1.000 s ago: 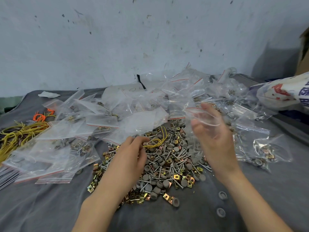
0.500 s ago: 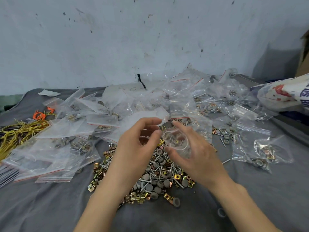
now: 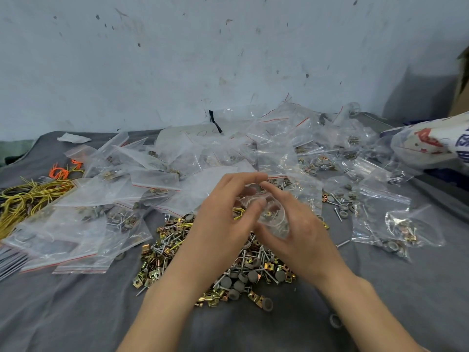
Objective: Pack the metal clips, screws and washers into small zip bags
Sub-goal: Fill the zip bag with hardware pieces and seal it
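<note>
A small clear zip bag (image 3: 272,218) hangs open between my two hands above the hardware pile (image 3: 243,270). My right hand (image 3: 302,232) grips the bag, thumb and fingers curled round its mouth. My left hand (image 3: 223,224) is at the bag's mouth with its fingertips bent over the opening; whether it holds a part there is blurred. A brass clip shows inside the bag. The pile under my hands mixes brass metal clips, silver screws and grey round washers on the grey cloth (image 3: 76,313).
Many filled zip bags (image 3: 157,179) spread across the back and left, and more filled bags (image 3: 396,224) lie at the right. Yellow and orange ties (image 3: 30,196) lie far left. A printed plastic sack (image 3: 429,143) sits at the right edge. The wall stands close behind.
My left hand rose from the pile to the bag's mouth. My right hand brought the bag down and left over the pile, and both hands now meet at it.
</note>
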Demonstrator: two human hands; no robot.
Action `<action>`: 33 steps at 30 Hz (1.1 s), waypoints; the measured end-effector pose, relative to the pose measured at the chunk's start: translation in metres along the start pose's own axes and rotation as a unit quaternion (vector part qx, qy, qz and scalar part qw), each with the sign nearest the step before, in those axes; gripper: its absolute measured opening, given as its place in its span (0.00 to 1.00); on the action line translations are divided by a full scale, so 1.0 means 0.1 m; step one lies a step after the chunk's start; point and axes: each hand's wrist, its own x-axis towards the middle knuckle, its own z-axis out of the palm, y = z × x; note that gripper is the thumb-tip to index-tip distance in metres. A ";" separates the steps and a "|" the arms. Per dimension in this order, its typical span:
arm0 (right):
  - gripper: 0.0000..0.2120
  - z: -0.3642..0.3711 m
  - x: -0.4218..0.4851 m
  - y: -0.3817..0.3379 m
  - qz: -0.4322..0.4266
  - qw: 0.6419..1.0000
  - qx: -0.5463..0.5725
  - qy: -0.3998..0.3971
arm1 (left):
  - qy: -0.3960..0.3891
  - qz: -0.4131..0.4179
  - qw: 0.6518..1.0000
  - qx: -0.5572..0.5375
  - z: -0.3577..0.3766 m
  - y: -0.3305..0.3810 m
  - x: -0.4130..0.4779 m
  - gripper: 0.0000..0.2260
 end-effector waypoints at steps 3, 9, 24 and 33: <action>0.32 -0.03 0.00 0.01 0.008 1.000 -0.003 -0.006 | 0.048 -0.029 0.998 0.007 -0.11 -0.06 0.01 0.12; 0.30 -0.09 0.03 0.06 0.032 0.998 0.047 0.039 | -0.008 -0.153 0.983 0.101 -0.28 -0.31 -0.09 0.10; 0.29 -0.23 0.10 0.05 0.134 0.951 0.251 0.124 | -0.174 -0.156 0.910 0.342 -0.13 -0.58 -0.24 0.11; 0.33 -0.29 0.16 0.09 0.184 0.904 0.355 0.153 | -0.151 -0.143 0.924 0.321 -0.11 -0.59 -0.23 0.08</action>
